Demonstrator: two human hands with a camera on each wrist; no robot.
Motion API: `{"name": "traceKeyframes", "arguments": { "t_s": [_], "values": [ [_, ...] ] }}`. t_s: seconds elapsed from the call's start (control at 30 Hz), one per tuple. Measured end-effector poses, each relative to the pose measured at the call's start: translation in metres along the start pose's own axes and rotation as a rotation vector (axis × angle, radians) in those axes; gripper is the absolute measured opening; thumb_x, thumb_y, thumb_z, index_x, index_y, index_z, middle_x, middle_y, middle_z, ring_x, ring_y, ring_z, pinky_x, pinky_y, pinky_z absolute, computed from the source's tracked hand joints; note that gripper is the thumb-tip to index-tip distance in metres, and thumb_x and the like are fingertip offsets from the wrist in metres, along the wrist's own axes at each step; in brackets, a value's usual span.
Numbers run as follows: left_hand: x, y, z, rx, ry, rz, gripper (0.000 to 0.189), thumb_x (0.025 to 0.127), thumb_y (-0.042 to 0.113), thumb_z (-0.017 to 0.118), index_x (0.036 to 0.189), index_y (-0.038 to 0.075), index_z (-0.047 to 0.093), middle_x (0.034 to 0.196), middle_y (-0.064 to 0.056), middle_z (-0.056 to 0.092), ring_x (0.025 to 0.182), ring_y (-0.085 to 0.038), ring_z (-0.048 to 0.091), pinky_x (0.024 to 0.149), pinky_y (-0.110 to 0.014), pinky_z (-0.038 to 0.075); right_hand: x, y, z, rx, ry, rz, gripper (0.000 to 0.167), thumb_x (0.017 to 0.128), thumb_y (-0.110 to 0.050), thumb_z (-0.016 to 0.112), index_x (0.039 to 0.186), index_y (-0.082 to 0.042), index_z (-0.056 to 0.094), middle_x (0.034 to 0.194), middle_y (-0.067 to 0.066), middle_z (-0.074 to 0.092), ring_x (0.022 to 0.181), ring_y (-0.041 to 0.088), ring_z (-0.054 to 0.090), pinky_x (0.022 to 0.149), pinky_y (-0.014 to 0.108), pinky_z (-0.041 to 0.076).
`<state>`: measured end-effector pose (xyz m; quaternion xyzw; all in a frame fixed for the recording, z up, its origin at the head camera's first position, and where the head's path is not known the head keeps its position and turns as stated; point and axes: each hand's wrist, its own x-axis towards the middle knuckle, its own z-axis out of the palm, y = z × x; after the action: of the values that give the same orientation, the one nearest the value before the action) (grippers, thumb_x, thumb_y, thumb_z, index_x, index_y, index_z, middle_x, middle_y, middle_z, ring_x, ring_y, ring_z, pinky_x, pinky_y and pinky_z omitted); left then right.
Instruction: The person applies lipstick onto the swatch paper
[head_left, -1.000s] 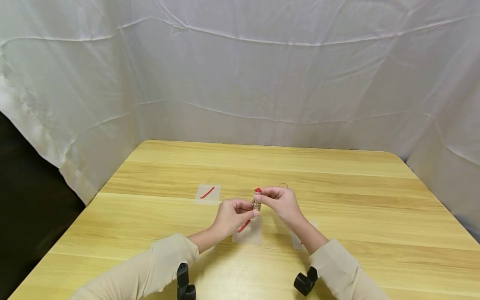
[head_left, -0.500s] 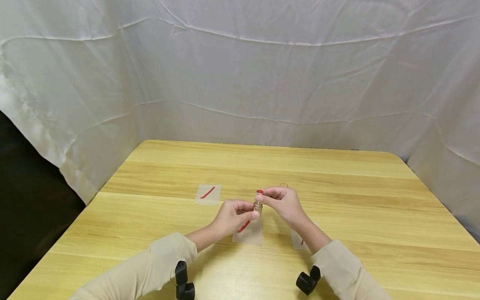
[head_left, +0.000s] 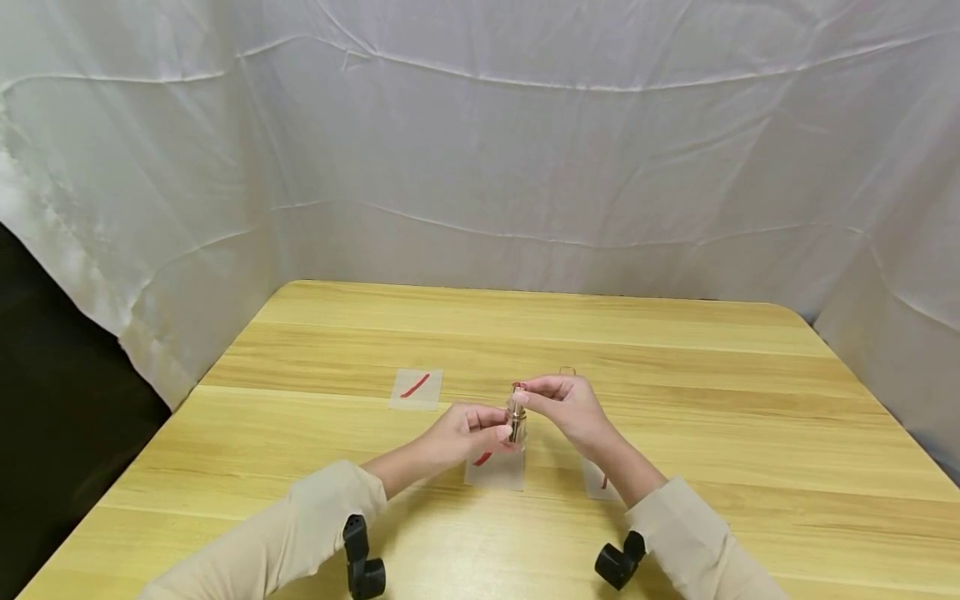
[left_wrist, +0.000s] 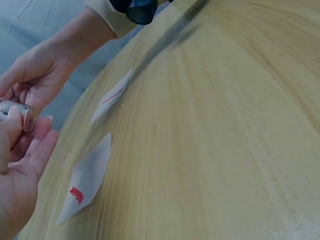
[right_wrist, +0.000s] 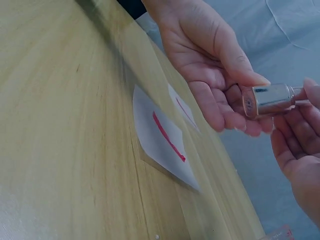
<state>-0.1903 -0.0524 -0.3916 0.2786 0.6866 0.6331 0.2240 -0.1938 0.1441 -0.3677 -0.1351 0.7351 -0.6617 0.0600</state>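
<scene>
A metallic lipstick is held upright between both hands above the middle paper sheet. Its base is pinched by the thumb and fingers of my left hand. My right hand pinches the upper tube, and a little red shows at the top beside those fingertips. In the right wrist view the lipstick's shiny base lies between the left thumb and fingers. The left wrist view shows the round bottom of the lipstick at the left edge.
A second sheet with a red stroke lies back left. Another marked sheet is partly hidden under the right forearm. Behind the right hand, a small thin-rimmed object shows. Pale cloth hangs around the wooden table.
The red tip has sunk lower into the tube. My left hand has shifted slightly down along the lipstick, with its fingers turned, while the right hand has stayed nearly in place.
</scene>
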Motion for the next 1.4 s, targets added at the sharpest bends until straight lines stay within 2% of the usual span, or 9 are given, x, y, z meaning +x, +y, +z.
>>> {"name": "traceKeyframes", "arguments": {
  "t_s": [0.07,0.33,0.5,0.67,0.83,1.0,1.1,1.27,1.4],
  "values": [
    [0.001,0.000,0.001,0.012,0.031,-0.012,0.035,0.096,0.009,0.049,0.123,-0.013,0.050,0.114,-0.030,0.060,0.103,-0.038,0.062,0.090,-0.036,0.052,0.000,0.001,0.001,0.017,0.025,0.006,0.028,0.086,-0.011,0.066,0.101,0.012,0.063,0.083,-0.016,0.069,0.087,0.004,0.063,0.085,0.022,0.051],
    [0.006,-0.001,0.011,0.098,0.280,-0.023,0.032,0.088,0.013,0.063,0.112,-0.009,0.062,0.106,-0.023,0.066,0.092,-0.025,0.068,0.079,-0.026,0.056,0.000,0.002,0.004,0.012,0.158,-0.002,0.008,0.081,-0.015,0.072,0.086,-0.009,0.070,0.092,-0.002,0.071,0.089,0.006,0.063,0.082,0.022,0.053],
    [0.009,0.001,0.018,0.157,0.377,-0.028,0.028,0.082,0.012,0.070,0.103,-0.006,0.067,0.099,-0.021,0.069,0.083,-0.019,0.068,0.069,-0.021,0.056,0.000,0.001,0.007,0.036,0.190,-0.012,0.008,0.080,-0.014,0.072,0.086,-0.008,0.070,0.088,-0.004,0.071,0.085,0.007,0.063,0.080,0.022,0.054],
    [0.010,0.003,0.021,0.177,0.433,-0.015,0.025,0.080,0.009,0.072,0.098,-0.007,0.068,0.095,-0.021,0.070,0.081,-0.021,0.069,0.069,-0.021,0.056,0.001,-0.001,0.010,0.054,0.209,0.004,0.006,0.080,-0.013,0.073,0.084,-0.010,0.070,0.084,-0.008,0.071,0.085,0.007,0.064,0.081,0.022,0.053],
    [0.010,0.003,0.020,0.180,0.427,-0.010,0.022,0.080,0.010,0.072,0.097,-0.005,0.069,0.095,-0.019,0.070,0.077,-0.014,0.068,0.067,-0.019,0.055,0.001,-0.003,0.011,0.054,0.213,0.005,0.010,0.079,-0.013,0.073,0.086,-0.006,0.070,0.082,-0.010,0.071,0.085,0.006,0.064,0.081,0.022,0.053],
    [0.009,0.004,0.017,0.147,0.391,-0.033,0.023,0.081,0.011,0.071,0.099,-0.004,0.069,0.096,-0.018,0.070,0.078,-0.011,0.067,0.068,-0.019,0.055,0.000,-0.004,0.010,0.053,0.207,-0.006,0.005,0.079,-0.015,0.074,0.083,-0.011,0.071,0.086,-0.008,0.071,0.087,0.006,0.063,0.082,0.022,0.053],
    [0.008,0.004,0.015,0.099,0.358,-0.049,0.025,0.083,0.011,0.069,0.101,-0.005,0.068,0.098,-0.019,0.070,0.081,-0.011,0.068,0.071,-0.020,0.056,0.000,-0.003,0.009,0.040,0.191,-0.003,0.010,0.080,-0.015,0.073,0.086,-0.008,0.071,0.085,-0.010,0.070,0.088,0.005,0.063,0.083,0.022,0.053],
    [0.005,0.004,0.011,-0.018,0.286,-0.053,0.029,0.084,0.008,0.067,0.108,-0.008,0.063,0.103,-0.022,0.067,0.085,-0.010,0.067,0.079,-0.024,0.055,-0.001,-0.004,0.006,0.013,0.158,0.001,0.030,0.082,-0.020,0.071,0.098,0.004,0.067,0.084,-0.012,0.070,0.089,0.005,0.063,0.085,0.022,0.052],
    [0.003,0.005,0.009,-0.097,0.248,-0.045,0.031,0.085,0.006,0.065,0.111,-0.012,0.060,0.107,-0.027,0.064,0.084,-0.008,0.068,0.082,-0.027,0.055,-0.001,-0.005,0.005,-0.006,0.143,-0.009,0.033,0.083,-0.019,0.070,0.101,0.008,0.065,0.082,-0.015,0.069,0.088,0.004,0.062,0.084,0.021,0.052]
  ]
}}
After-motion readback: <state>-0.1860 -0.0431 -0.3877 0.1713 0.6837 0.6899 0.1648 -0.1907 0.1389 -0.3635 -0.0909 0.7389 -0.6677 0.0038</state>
